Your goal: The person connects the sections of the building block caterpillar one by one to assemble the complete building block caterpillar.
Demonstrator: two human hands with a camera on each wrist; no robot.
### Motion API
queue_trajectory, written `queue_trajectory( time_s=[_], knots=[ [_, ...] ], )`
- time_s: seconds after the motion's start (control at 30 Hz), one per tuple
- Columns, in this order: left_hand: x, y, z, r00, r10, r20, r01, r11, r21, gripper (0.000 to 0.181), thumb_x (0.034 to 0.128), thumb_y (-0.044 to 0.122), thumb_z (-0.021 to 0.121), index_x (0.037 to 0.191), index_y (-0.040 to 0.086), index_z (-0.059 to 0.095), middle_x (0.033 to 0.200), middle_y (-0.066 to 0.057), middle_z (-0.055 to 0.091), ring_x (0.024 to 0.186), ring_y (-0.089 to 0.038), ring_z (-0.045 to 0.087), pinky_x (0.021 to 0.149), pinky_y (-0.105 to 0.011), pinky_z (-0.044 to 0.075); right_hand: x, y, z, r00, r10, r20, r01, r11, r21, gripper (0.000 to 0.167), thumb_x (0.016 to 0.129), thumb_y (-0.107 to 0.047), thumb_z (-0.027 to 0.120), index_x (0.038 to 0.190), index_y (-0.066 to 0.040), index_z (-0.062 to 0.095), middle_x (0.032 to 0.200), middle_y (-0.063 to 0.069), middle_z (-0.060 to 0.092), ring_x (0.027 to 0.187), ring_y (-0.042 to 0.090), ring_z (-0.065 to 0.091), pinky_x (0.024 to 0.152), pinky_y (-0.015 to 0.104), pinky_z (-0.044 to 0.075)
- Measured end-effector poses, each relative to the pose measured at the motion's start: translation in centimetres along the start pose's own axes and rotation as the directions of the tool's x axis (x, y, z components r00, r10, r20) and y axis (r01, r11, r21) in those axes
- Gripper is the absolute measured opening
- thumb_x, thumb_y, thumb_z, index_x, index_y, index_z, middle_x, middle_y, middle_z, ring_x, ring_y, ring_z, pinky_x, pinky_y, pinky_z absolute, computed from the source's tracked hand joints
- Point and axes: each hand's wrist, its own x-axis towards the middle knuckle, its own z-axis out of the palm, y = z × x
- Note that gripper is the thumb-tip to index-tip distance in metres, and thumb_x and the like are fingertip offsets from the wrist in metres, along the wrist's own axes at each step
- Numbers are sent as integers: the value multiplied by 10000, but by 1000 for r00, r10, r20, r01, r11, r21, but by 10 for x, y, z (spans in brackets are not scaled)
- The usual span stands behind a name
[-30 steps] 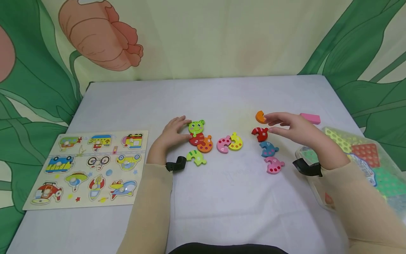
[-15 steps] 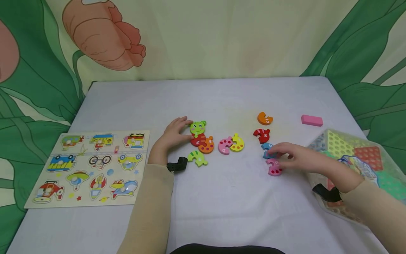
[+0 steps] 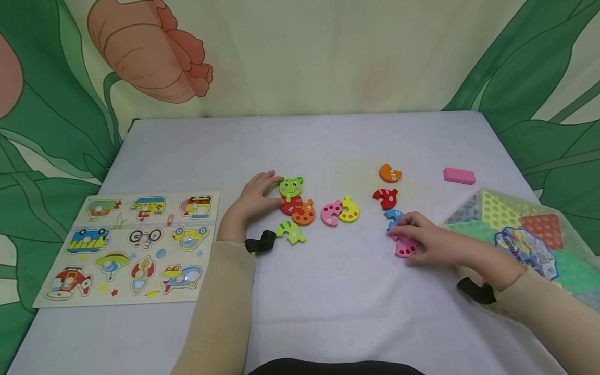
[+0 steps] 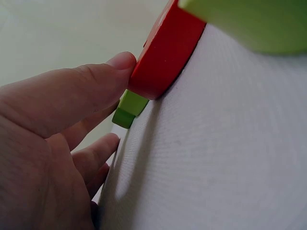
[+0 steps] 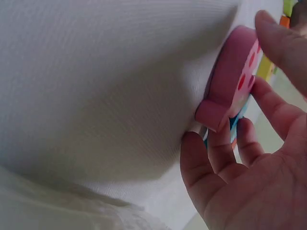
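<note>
My left hand [image 3: 254, 197] rests beside a joined group at centre-left: a green head piece [image 3: 290, 187], a red piece [image 3: 289, 204] and an orange piece [image 3: 305, 214]. In the left wrist view its thumb touches the edge of the red piece [image 4: 168, 50], the other fingers loosely spread. My right hand [image 3: 433, 239] pinches the pink spotted piece [image 3: 405, 247] between thumb and fingers, which partly cover it; the right wrist view shows that pink piece [image 5: 233, 72] on the cloth. A blue piece [image 3: 392, 217] lies just beyond, partly behind the fingers.
A light green piece [image 3: 291, 232], joined pink [image 3: 330, 213] and yellow [image 3: 349, 210] pieces, a red piece [image 3: 387, 198] and an orange piece [image 3: 390, 173] lie between the hands. Around them are a picture puzzle board [image 3: 140, 245], a pink block [image 3: 459, 176] and a clear-lidded box [image 3: 572, 260].
My right hand has come down and nearer from beside the orange and red pieces to the pink spotted piece, and its fingers have closed round it. The left hand has stayed in place.
</note>
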Motion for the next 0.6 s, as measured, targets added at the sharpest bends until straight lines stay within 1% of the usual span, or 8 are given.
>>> queue_trajectory(
  time_s=[0.2, 0.3, 0.43, 0.5, 0.6],
  knots=[
    [0, 0, 1, 1000, -2, -1, 2, 1000, 3, 613, 804, 334, 618, 1370, 260, 392, 1523, 38, 180, 1415, -220, 53, 1108, -554, 92, 2, 0, 3, 999, -13, -38, 11, 999, -44, 550, 715, -186, 749, 1224, -157, 545, 1246, 107, 342, 1139, 295, 378, 794, 364, 530],
    [0, 0, 1, 1000, 0, 1, 0, 1000, 3, 612, 804, 331, 619, 1368, 258, 394, 1523, 35, 182, 1415, -224, 54, 1108, -555, 91, 1, -2, 3, 999, -14, -49, 11, 998, -56, 525, 717, -176, 746, 1205, -158, 555, 1254, 114, 351, 1138, 300, 389, 792, 371, 532],
    [0, 1, 0, 1000, -1, 3, 1, 1000, 6, 615, 803, 330, 621, 1369, 258, 393, 1523, 34, 180, 1415, -228, 54, 1109, -554, 90, 0, -8, -3, 997, -33, -73, 27, 997, -75, 503, 716, -179, 743, 1185, -134, 568, 1210, 104, 463, 1098, 280, 438, 771, 346, 532],
    [0, 1, 0, 1000, -3, 3, 3, 1000, 10, 615, 805, 330, 619, 1371, 258, 389, 1524, 34, 175, 1415, -230, 52, 1108, -556, 87, 2, -13, -9, 996, -38, -86, 32, 997, -67, 508, 719, -180, 741, 1191, -118, 564, 1182, 92, 518, 1080, 264, 458, 773, 345, 527],
    [0, 1, 0, 1000, -7, 3, 7, 1000, 3, 613, 804, 332, 617, 1369, 266, 390, 1524, 44, 172, 1416, -223, 47, 1107, -558, 85, 8, -21, -18, 994, -33, -100, 29, 999, -40, 549, 742, -191, 726, 1239, -90, 516, 1185, 100, 537, 1086, 268, 464, 817, 397, 512]
  ],
)
